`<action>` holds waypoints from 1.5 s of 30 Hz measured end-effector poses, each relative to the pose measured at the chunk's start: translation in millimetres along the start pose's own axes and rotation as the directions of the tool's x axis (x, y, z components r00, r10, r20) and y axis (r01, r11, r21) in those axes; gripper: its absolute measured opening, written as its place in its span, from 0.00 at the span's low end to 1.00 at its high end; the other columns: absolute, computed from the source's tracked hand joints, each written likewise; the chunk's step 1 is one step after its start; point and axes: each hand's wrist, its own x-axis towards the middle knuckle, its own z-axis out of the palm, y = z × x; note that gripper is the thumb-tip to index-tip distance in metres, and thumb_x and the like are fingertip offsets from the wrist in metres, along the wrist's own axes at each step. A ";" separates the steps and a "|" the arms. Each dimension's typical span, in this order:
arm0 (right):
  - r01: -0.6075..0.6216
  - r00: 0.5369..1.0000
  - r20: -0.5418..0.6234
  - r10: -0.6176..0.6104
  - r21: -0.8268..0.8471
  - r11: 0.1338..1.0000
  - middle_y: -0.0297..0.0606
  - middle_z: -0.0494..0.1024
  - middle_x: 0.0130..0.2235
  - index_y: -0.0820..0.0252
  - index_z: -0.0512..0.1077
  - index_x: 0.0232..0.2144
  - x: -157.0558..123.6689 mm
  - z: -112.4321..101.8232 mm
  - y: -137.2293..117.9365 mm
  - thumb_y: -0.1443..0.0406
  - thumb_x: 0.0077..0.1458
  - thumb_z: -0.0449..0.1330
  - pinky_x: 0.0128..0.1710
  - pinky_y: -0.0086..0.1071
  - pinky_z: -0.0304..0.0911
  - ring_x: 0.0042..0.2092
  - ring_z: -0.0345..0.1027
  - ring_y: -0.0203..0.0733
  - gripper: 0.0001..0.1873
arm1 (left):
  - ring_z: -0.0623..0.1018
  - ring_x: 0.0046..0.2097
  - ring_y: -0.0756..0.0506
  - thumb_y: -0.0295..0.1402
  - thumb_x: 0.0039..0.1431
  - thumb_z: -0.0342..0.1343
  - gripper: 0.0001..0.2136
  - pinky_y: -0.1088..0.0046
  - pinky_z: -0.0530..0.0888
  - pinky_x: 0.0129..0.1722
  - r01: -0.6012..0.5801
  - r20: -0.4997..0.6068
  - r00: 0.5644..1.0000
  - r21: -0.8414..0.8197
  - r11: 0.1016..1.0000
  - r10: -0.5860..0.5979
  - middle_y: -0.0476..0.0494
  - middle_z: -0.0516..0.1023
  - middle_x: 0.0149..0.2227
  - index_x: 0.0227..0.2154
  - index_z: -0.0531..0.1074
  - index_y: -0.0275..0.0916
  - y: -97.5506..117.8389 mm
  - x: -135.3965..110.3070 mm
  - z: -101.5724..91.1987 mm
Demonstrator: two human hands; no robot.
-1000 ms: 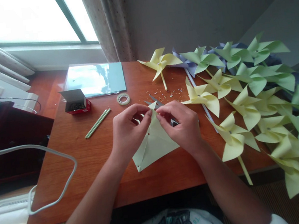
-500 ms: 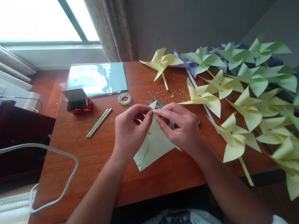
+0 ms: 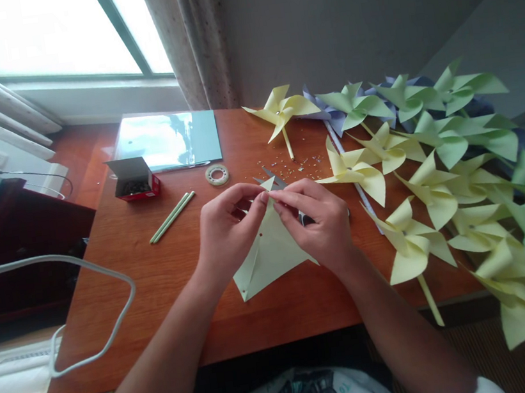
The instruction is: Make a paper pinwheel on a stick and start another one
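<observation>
A pale yellow-green sheet of paper [image 3: 276, 249], cut along its diagonals and with small holes near its corners, hangs over the wooden table between my hands. My left hand [image 3: 230, 223] pinches its far corner between thumb and forefinger. Beside it, the fingertips of my right hand [image 3: 316, 215] are closed at the same corner, almost touching the left ones. Any small piece between the fingertips is too tiny to make out. Scissors [image 3: 274, 179] lie behind and under my right hand, partly hidden by it.
Finished paper pinwheels [image 3: 407, 232] in yellow, green and purple crowd the right side. To the left are two rolled paper sticks [image 3: 172, 217], a tape roll [image 3: 216, 175], an open red box [image 3: 138, 186] of small dark pieces and a plastic-wrapped paper pack [image 3: 168, 138]. Paper scraps [image 3: 302, 167] litter the back.
Both hands hold the same pinch on the paper's corner, with hardly any finger movement. The whole view has shifted very slightly.
</observation>
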 end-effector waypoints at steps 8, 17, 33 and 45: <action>-0.026 1.000 0.017 0.026 0.007 1.000 0.38 0.79 0.38 0.53 0.80 0.45 1.0 -1.3 -1.4 0.68 0.63 0.60 0.39 0.35 0.73 0.38 0.74 0.41 0.12 | 0.74 0.29 0.50 0.37 0.59 0.62 0.08 0.75 0.70 0.28 -0.007 0.011 1.000 0.001 1.000 0.007 0.46 0.79 0.29 0.33 0.79 0.37 0.5 0.1 -0.8; -0.139 0.990 0.042 0.135 0.102 0.985 0.36 0.80 0.38 0.53 0.79 0.40 3.9 -4.1 -5.3 0.68 0.62 0.60 0.38 0.35 0.73 0.39 0.75 0.41 0.08 | 0.74 0.28 0.49 0.35 0.60 0.61 0.07 0.75 0.70 0.28 -0.017 0.028 0.999 0.018 1.000 0.016 0.46 0.79 0.28 0.33 0.79 0.37 -1.5 -0.6 -0.6; -0.418 0.907 0.102 0.408 0.336 0.844 0.34 0.80 0.32 0.56 0.76 0.33 3.4 -3.7 2.0 0.63 0.58 0.65 0.34 0.33 0.71 0.33 0.74 0.40 0.03 | 0.75 0.29 0.49 0.35 0.61 0.61 0.07 0.74 0.71 0.28 -0.046 0.115 0.992 0.029 0.999 0.042 0.45 0.80 0.29 0.32 0.78 0.37 -0.5 -3.2 1.3; -0.447 0.894 0.144 0.425 0.356 0.821 0.33 0.78 0.32 0.57 0.75 0.33 4.8 -6.1 0.6 0.64 0.59 0.64 0.34 0.32 0.68 0.33 0.72 0.38 0.03 | 0.74 0.29 0.49 0.35 0.60 0.62 0.08 0.74 0.70 0.29 0.006 0.153 0.988 -0.026 1.000 -0.002 0.44 0.79 0.28 0.33 0.79 0.35 -0.6 -2.6 1.6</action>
